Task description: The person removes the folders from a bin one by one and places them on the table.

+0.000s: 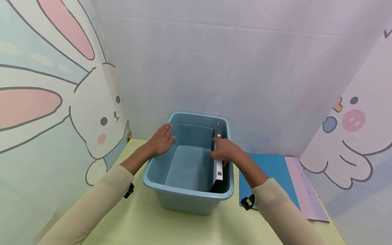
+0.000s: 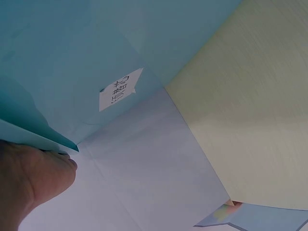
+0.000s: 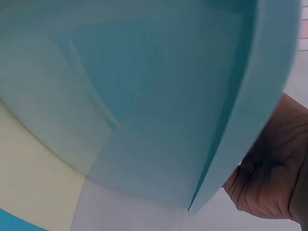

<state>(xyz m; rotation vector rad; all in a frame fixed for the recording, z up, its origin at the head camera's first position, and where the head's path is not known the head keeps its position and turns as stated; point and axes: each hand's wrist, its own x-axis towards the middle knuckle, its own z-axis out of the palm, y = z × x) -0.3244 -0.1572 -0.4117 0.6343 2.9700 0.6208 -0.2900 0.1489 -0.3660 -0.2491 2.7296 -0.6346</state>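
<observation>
A blue-grey plastic tub stands on the table. Along its right inner wall, a flat black item with a white spine stands on edge. My right hand reaches over the tub's right rim and grips that spine from above, slightly blurred in the head view. In the right wrist view the curled hand shows partly behind the rim. My left hand rests on the left rim with its fingers extended. The left wrist view catches part of this hand beside the tub wall, which bears a white handwritten label.
Right of the tub, a blue folder lies on the table over pink and purple sheets with punched holes. The pale yellow tabletop extends in front. Behind hangs a plain whitish curtain, with cartoon-printed panels at both sides.
</observation>
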